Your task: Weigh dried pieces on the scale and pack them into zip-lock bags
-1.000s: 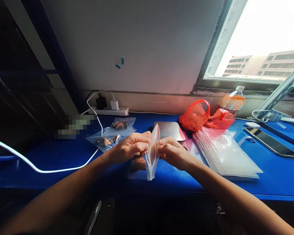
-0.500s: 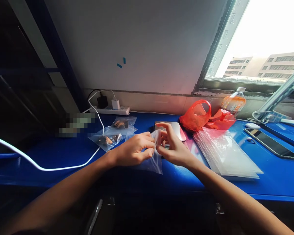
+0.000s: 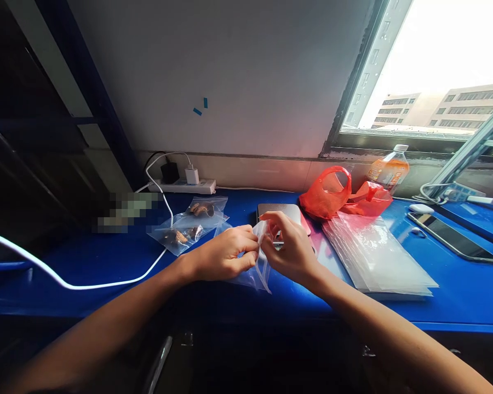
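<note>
My left hand is closed on a clear plastic bag, pinching it near its edge. From the other side, my right hand grips the same edge between curled fingers and thumb. The bag hangs crumpled below my fingers, low over the front of the blue table; whether anything is inside I cannot tell. Just behind my right hand sits a flat silver device, partly hidden by it. Left of my hands lie two clear zip bags, one with brown pieces and another behind it with similar brown pieces.
A stack of clear bags lies on the blue table at right. Behind it are a red plastic bag and an orange drink bottle. A phone lies far right. A white cable crosses the left side from a power strip.
My right hand's raised index finger has curled down onto the bag's edge. My left hand keeps its hold. The whole view has shifted slightly.
</note>
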